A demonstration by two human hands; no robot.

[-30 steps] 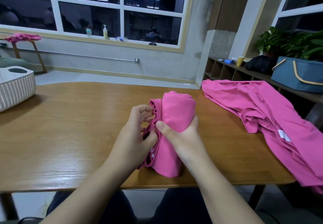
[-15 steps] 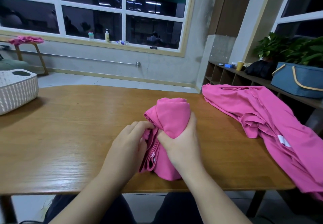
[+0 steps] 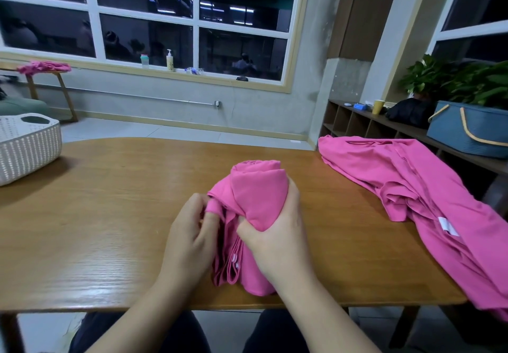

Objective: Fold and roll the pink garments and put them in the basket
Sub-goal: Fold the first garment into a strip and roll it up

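Near the front edge of the wooden table (image 3: 110, 229), a rolled pink garment (image 3: 255, 209) stands on end between the person's two hands. Her right hand (image 3: 277, 240) has a clenched grip around the roll's middle, thumb pressed into the cloth on the near side and fingers wrapped round the far side. Beside it, the left hand (image 3: 189, 234) pinches a loose fold of the same garment at the roll's left edge, its fingers curled into the fabric. Layered hems with small white tags show at the bottom of the roll, which touches the table. Well apart to the right, a second pink garment (image 3: 412, 187) lies spread and rumpled, draping over the table's right end. At the far left, a white woven basket (image 3: 30, 149) sits on the table, well away from the roll. Behind, a blue basket (image 3: 467, 129) rests on a low shelf beside green plants (image 3: 453, 80).
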